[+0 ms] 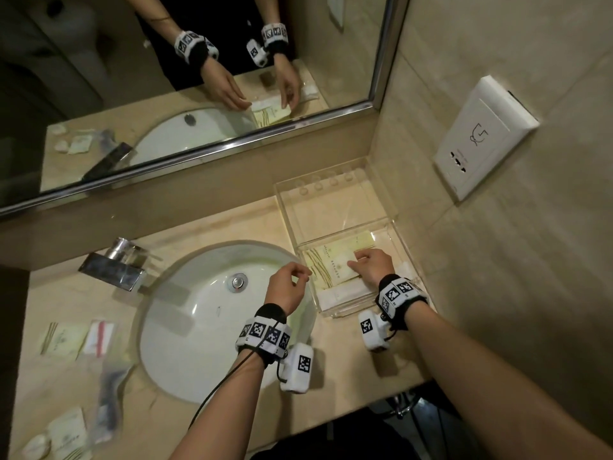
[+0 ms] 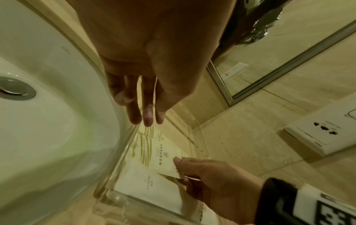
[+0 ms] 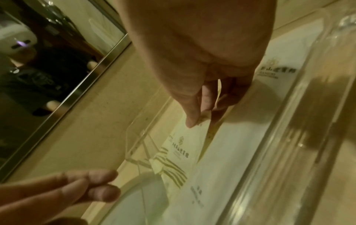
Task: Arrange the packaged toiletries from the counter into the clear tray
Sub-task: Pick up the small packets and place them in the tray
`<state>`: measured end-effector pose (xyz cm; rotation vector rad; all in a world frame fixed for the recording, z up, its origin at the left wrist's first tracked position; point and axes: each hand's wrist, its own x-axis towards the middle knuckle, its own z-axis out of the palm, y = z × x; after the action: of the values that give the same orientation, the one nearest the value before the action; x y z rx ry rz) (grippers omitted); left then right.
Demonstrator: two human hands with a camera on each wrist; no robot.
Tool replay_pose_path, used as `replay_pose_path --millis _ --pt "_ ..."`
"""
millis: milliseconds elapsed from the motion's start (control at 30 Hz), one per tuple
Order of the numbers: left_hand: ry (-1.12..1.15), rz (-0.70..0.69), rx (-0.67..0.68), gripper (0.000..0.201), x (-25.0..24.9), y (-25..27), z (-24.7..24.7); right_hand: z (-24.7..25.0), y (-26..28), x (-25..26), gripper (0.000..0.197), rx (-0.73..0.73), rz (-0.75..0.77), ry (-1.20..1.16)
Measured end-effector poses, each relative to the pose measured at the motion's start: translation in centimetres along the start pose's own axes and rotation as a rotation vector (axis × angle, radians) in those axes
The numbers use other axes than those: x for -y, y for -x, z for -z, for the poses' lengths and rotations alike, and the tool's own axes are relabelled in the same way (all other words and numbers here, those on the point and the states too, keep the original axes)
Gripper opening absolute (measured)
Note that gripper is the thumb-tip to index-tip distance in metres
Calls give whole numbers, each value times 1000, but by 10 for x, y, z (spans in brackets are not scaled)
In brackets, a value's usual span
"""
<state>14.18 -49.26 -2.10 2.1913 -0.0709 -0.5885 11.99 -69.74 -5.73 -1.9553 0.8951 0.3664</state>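
The task looks partly done. The tray (image 1: 335, 194) sits on the counter (image 1: 205, 227) in the corner just right of the sink (image 1: 199, 327), and its near compartment already holds flat packets: a cream packet (image 1: 331, 263) with gold stripes lies on top, a white packet (image 1: 345, 292) shows under its near edge, and another cream one peeks out behind. The far compartment looks bare, as far as the clear walls let me tell. Left of the sink several items wait on the counter: a striped packet (image 1: 63, 338), a bag with a red strip (image 1: 99, 336), a long clear bag (image 1: 109, 396) with something dark inside, and small white packs (image 1: 63, 429) at the near corner. So I judge roughly half the items remain to be moved.

The right hand (image 1: 373, 267) reaches into the near compartment; its thumb and fingertips (image 2: 178, 161) pinch the right edge of the top cream packet, seemingly squaring it on the stack. The left hand (image 1: 288, 287) hangs over the sink rim just beside the tray's left wall, holding nothing; in the head view its fingers curl loosely, while the left wrist view shows them fairly straight, pointing toward the tray
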Motion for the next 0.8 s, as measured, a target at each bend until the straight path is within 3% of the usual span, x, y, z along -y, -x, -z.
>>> replay_pose_path --millis 300,500,633,800 --pt "-68 -25 74 18 3 -2 -7 -10 8 7 26 -41 -28 245" --pt "-34 -21 62 19 6 -3 -6 -7 10 5 37 -50 10 286" --pt "84 38 1 14 14 7 15 -2 17 19 25 -110 154 133" --pt "255 170 -154 17 37 44 61 -30 42 71 13 34 422 -7"
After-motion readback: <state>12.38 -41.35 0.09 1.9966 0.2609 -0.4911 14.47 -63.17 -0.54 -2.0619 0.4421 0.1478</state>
